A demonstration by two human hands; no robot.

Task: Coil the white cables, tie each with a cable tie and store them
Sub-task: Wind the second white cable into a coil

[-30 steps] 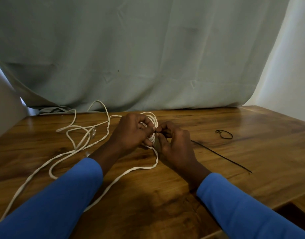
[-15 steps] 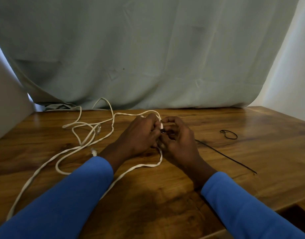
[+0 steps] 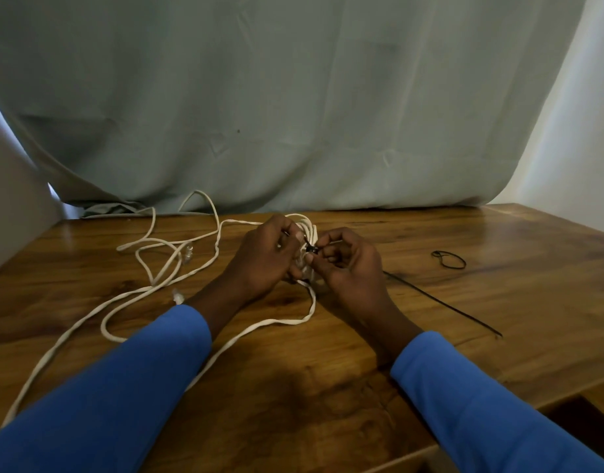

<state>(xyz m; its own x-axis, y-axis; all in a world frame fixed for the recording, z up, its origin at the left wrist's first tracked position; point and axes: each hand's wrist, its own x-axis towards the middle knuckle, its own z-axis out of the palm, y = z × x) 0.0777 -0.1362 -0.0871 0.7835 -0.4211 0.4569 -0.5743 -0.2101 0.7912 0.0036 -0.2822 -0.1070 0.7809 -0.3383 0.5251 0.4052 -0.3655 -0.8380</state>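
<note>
Step in hand: tying is judged to be under way. A bundle has been wound and a tie is being put round it. Nothing has been stored yet.
Left hand (image 3: 266,257): it is curled round the coil (image 3: 309,230) of white cable, which is held up just above the table (image 3: 328,387), near the middle.
Right hand (image 3: 351,264): the thumb and first finger are pinched on the black cable tie (image 3: 311,249), right against the coil.
Black strip (image 3: 440,303): it is seen lying on the table, running out from under the right hand. It is judged to be the tail of the tie in hand, but the join is hidden.
Loose cable (image 3: 164,264): much white cable is left unwound on the left side of the table, in big loops. One strand is joined to the coil.
Next move: the tip of the tie must be fed through its small head and pulled tight. The coil must be kept squeezed so that no loop slips out.
Counts: two hands are seen. One coil is held. Two clear plugs (image 3: 188,252) are seen among the loose loops. Two ties are counted: the one in hand, and a looped tie (image 3: 449,259) lying well apart to the right. Whether the loose white cable is one piece or two cannot be told.
</note>
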